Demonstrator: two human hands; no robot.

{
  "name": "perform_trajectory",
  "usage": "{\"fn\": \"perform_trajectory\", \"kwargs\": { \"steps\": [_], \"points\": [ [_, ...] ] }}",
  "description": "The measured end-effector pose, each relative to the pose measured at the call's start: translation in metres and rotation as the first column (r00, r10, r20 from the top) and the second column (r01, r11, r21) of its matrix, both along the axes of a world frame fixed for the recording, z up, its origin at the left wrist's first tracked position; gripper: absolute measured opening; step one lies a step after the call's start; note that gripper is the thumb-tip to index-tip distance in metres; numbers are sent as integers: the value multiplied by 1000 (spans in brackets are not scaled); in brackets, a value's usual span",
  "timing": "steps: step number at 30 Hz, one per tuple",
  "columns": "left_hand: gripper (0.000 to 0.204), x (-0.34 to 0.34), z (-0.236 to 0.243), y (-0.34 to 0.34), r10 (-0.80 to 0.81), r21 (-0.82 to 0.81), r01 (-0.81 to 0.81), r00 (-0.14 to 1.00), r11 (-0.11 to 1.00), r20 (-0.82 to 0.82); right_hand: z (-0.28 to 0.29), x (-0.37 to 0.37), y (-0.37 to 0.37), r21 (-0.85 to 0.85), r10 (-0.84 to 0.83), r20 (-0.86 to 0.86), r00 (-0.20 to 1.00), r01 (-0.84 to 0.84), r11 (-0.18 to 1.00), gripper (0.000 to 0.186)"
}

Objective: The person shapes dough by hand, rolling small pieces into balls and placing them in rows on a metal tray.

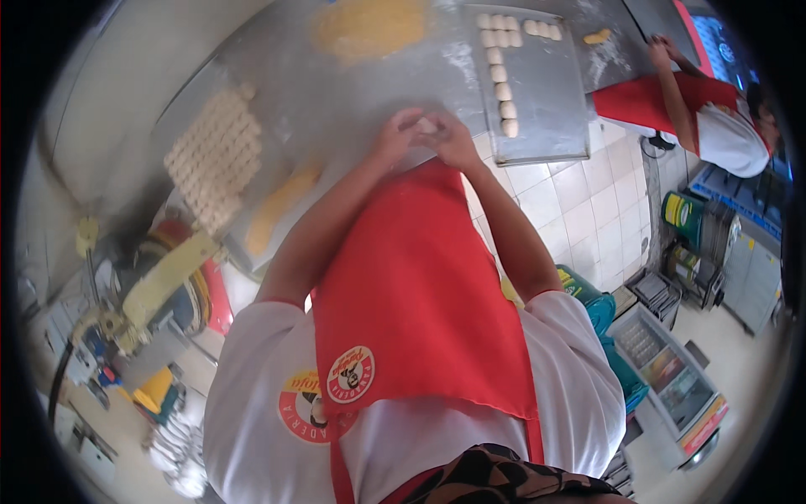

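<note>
Both my hands meet above the near edge of a floured metal worktable (336, 97). Between my left hand (398, 137) and my right hand (454, 141) there is a small pale dough ball (426, 126), with the fingers of both hands curled around it. To the right, a metal tray (541, 101) bears rounded dough balls (502, 91) in rows along its far and left sides. On the left lie many cut dough pieces (217, 160) packed close together. A long yellowish dough strip (281, 208) rests nearer to my left forearm.
A yellow, blurred mass (369, 29) lies at the table's far side, and a small yellow piece (597, 37) beyond the tray. At the far right a co-worker in a red apron (642, 101) stands at the table. A machine (168, 281) stands left; a glass-topped freezer (667, 374) lower right.
</note>
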State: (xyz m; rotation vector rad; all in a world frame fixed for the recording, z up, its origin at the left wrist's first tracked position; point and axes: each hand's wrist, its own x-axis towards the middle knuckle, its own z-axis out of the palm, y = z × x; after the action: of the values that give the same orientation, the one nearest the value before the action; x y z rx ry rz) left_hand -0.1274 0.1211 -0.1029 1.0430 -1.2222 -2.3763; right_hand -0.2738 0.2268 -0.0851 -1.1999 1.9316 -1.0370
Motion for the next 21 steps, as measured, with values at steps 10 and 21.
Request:
{"fn": "perform_trajectory", "kwargs": {
  "steps": [10,21],
  "points": [
    [57,-167,10,-41,-152,-789,343,939,509,310,15,-175,-35,-25,-607,257,752,633,774,31],
    [75,-228,-10,-35,-3,-769,639,769,16,639,-51,-228,-71,-1,-573,-150,805,580,815,45]
  ]
}}
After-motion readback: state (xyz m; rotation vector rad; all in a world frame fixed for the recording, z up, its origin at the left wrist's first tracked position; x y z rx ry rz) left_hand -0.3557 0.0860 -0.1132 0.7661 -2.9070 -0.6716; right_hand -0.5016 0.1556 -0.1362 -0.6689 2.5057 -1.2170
